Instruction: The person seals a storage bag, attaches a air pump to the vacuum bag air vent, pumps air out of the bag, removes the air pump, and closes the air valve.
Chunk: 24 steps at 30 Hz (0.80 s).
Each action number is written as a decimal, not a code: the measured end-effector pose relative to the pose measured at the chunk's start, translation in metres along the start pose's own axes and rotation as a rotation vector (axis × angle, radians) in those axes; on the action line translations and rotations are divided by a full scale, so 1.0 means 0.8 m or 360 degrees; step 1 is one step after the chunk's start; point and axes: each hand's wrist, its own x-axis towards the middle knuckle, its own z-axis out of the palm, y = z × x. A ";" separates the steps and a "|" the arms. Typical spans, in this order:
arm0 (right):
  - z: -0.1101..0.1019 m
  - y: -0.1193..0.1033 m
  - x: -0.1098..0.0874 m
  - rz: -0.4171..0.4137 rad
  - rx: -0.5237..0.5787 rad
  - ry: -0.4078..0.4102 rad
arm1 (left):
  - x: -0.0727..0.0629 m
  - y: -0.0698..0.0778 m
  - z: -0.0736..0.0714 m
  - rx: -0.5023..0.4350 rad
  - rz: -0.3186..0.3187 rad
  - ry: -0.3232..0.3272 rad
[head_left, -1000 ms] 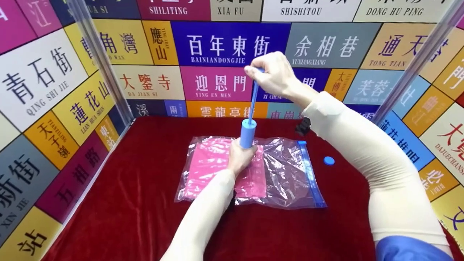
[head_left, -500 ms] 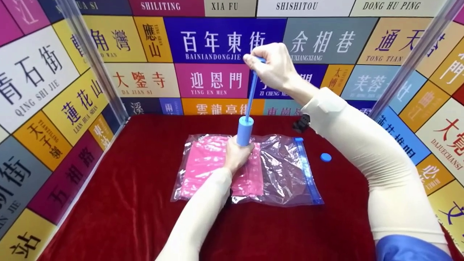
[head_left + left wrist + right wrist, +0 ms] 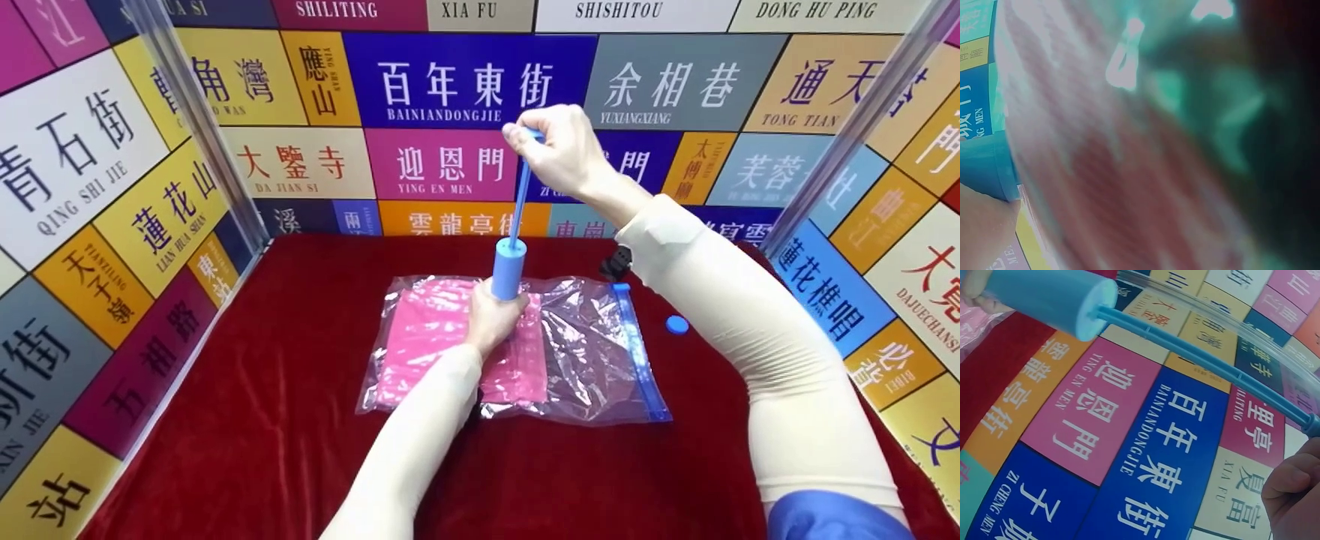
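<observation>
A blue hand pump (image 3: 508, 271) stands nearly upright on a clear zip bag (image 3: 585, 352) with a folded pink cloth (image 3: 427, 337) inside. My left hand (image 3: 493, 315) grips the lower part of the pump barrel; the pump's foot is hidden behind it. My right hand (image 3: 559, 146) holds the handle at the top of the pump's long thin rod (image 3: 522, 195), which is drawn well out. In the right wrist view the rod (image 3: 1185, 354) runs from the barrel (image 3: 1055, 298) to my right hand (image 3: 1297, 495). The left wrist view is mostly blurred pink cloth under plastic (image 3: 1100, 157).
A small round blue cap (image 3: 676, 325) lies right of the bag on the dark red cloth (image 3: 300, 315). The bag's blue zip strip (image 3: 643, 360) runs along its right edge. A black object (image 3: 616, 262) is partly hidden by the right forearm. Printed sign panels (image 3: 465, 82) surround the table.
The right hand rose a little with the pump handle, then came down again, so the rod is slightly shorter than half a second ago. The left hand keeps its grip; the bag stays put.
</observation>
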 end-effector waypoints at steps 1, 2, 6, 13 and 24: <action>0.002 0.002 -0.001 -0.0004 -0.0021 -0.0013 | 0.000 0.001 0.000 0.0002 -0.0004 -0.0005; 0.005 0.004 -0.002 -0.0001 -0.0034 -0.0031 | 0.000 0.001 0.000 0.0005 -0.0006 -0.0007; 0.017 0.013 -0.011 0.0034 -0.0052 -0.0098 | 0.001 0.001 0.000 -0.0001 0.0006 -0.0004; 0.043 0.029 -0.034 0.0053 -0.0078 -0.0207 | 0.000 -0.005 0.001 -0.0034 0.0053 0.0001; 0.078 0.051 -0.067 0.0089 -0.0108 -0.0324 | 0.003 -0.003 0.001 0.0026 0.0082 0.0034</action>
